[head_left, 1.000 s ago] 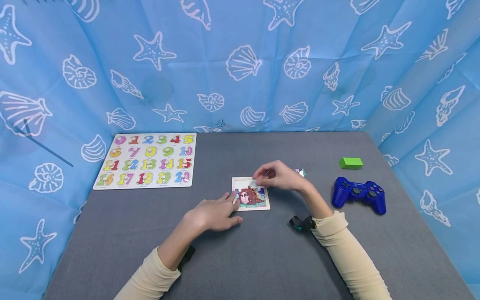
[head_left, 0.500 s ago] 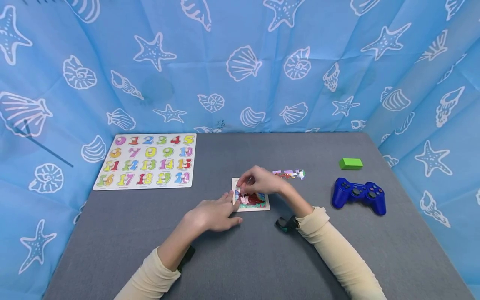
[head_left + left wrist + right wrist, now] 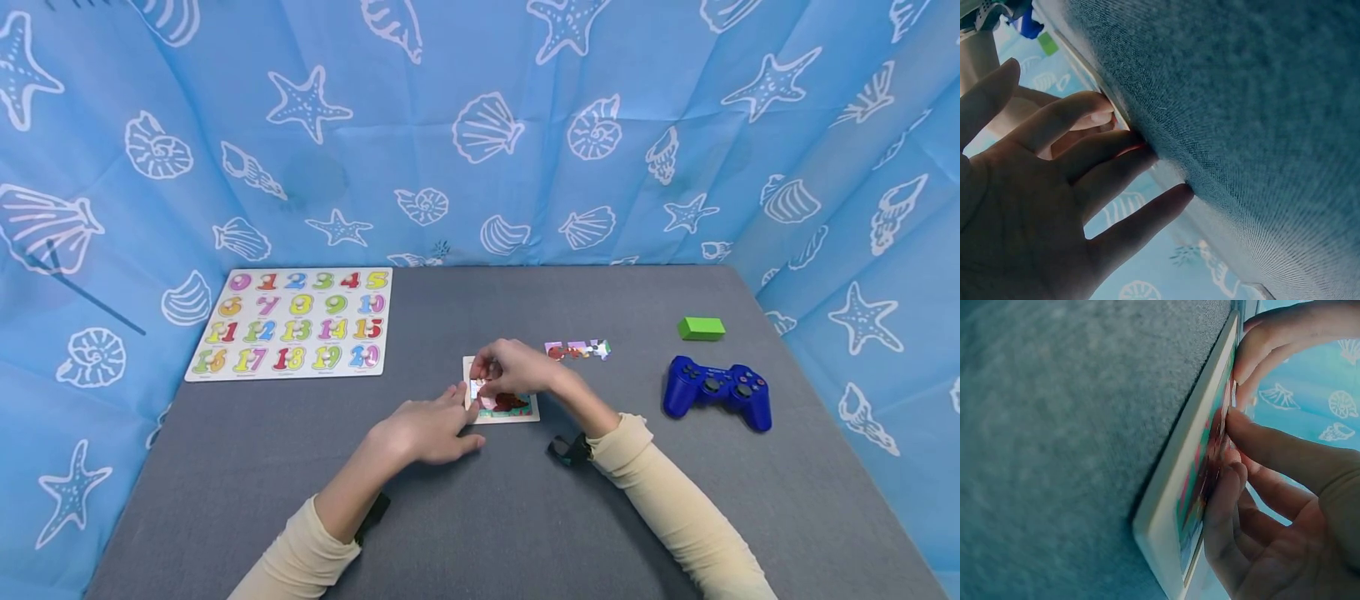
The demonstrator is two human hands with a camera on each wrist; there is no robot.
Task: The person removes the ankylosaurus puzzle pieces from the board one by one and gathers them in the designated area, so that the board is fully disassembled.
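My left hand (image 3: 431, 427) is spread, its fingers reaching out to the near left edge of a small jigsaw puzzle tray (image 3: 516, 419), with fingertips touching the pale rim and the thumb apart, pointing toward my right side. The tray lies flat between my two hands, partly beneath the right one. My right hand (image 3: 517, 367) bends over the tray's far left part, thumb and fingers curled down with their tips close together on the picture. Whether they pinch a piece I cannot tell, since the fingers hide that spot. Just beside my right hand's thumb, the uncovered puzzle picture (image 3: 513, 403) shows reddish-brown and teal.

Beyond my right wrist and to its right, a row of loose puzzle pieces (image 3: 576, 350) lies on the grey tabletop (image 3: 465, 533), with purple, red and white showing. Farther to the right of that hand rest a blue Sony game controller (image 3: 716, 392) and, just past it, a green rectangular block (image 3: 701, 328). Ahead of my left hand and off to its left lies a number puzzle board (image 3: 288, 325), with colourful numerals from 0 to 20. Beyond both hands hangs a blue seashell-print curtain (image 3: 555, 192).
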